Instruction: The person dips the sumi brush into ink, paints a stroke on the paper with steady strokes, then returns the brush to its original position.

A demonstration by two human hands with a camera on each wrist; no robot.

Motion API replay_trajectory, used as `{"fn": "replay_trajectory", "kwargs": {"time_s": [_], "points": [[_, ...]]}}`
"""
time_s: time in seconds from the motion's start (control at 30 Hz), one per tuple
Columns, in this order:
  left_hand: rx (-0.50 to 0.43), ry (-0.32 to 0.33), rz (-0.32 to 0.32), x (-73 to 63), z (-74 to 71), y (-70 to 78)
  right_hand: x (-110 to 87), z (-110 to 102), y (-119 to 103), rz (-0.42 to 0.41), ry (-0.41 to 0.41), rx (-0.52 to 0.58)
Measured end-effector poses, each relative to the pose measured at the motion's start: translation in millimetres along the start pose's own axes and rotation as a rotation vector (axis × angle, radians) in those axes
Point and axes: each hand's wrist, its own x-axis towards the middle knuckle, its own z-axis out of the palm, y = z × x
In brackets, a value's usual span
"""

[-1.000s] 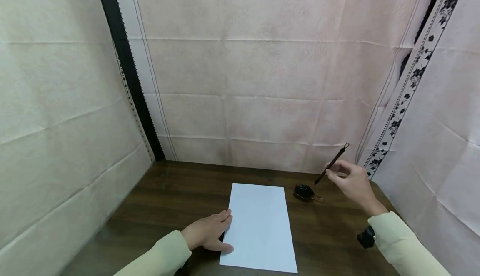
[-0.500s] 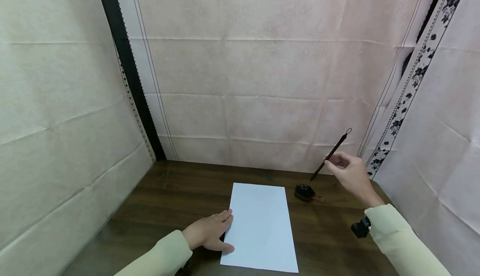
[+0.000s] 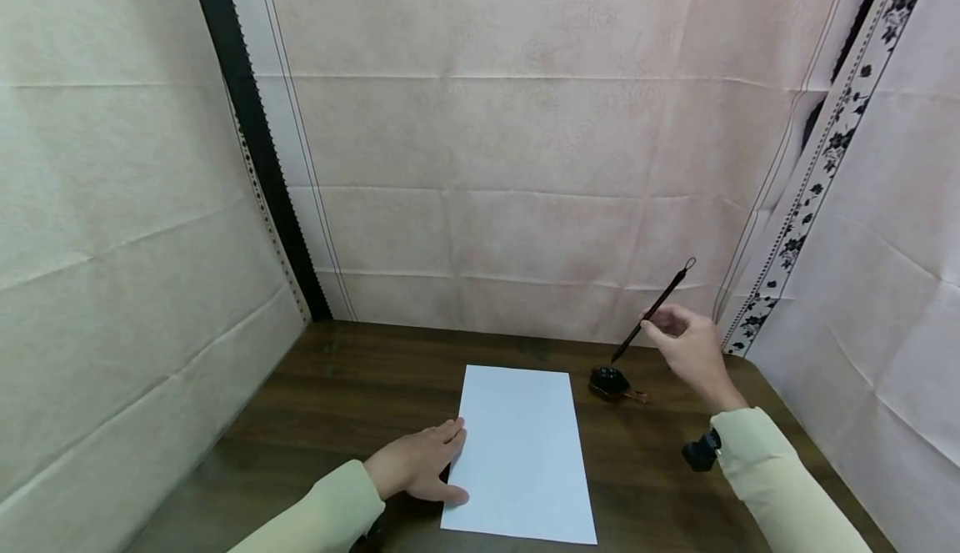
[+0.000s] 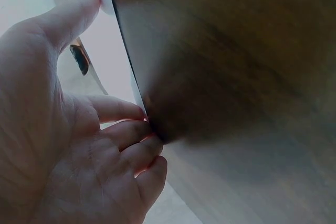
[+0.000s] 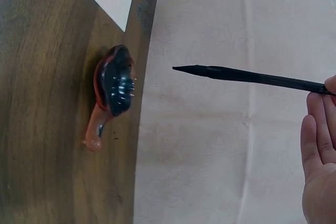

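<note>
My right hand [image 3: 686,349] pinches a dark ink brush [image 3: 654,307] between thumb and fingers. The brush slants, loop end up, and its pointed tip hovers just above a small ink dish [image 3: 609,382]. That dish [image 5: 115,85] is brown, with black ink inside and a stubby handle [image 5: 94,132]. My left hand [image 3: 422,463] lies with fingers spread on the left edge of a white sheet of paper [image 3: 521,457]. Seen from the left wrist, its thumb and fingertips [image 4: 137,113] touch along the paper's edge.
All of it sits on a dark wooden table [image 3: 360,386]. Pale cloth hangs behind [image 3: 480,136] and along both sides. The ink dish stands right of the paper's upper corner, near the table's back edge.
The brush in my right hand has first risen, then shifted left, bringing its tip over the ink dish. My left hand and the paper have stayed put.
</note>
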Motion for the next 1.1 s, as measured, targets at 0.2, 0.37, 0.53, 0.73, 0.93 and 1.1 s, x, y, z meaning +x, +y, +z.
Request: {"fn": "replay_trajectory", "kwargs": {"time_s": [0.2,0.37,0.53,0.73,0.93,1.1], "points": [[-0.002,-0.002,0.002,3.3,-3.0,1.3,-6.8,6,17,0.046,0.063,0.022],[-0.003,-0.008,-0.002,2.5,-0.5,-0.9,-13.1,18,28,0.079,0.096,0.054],[-0.012,-0.003,-0.001,-1.2,1.7,-1.7,-16.2,28,33,0.103,0.106,0.08],[-0.017,-0.008,0.025,2.6,2.4,-4.1,-20.7,33,36,0.136,0.11,0.061],[0.004,-0.016,0.021,3.0,-0.2,-4.5,-23.9,37,39,0.148,0.078,0.023],[0.001,-0.009,0.002,0.6,-1.4,-1.7,-27.3,40,42,0.156,0.086,0.021]]}}
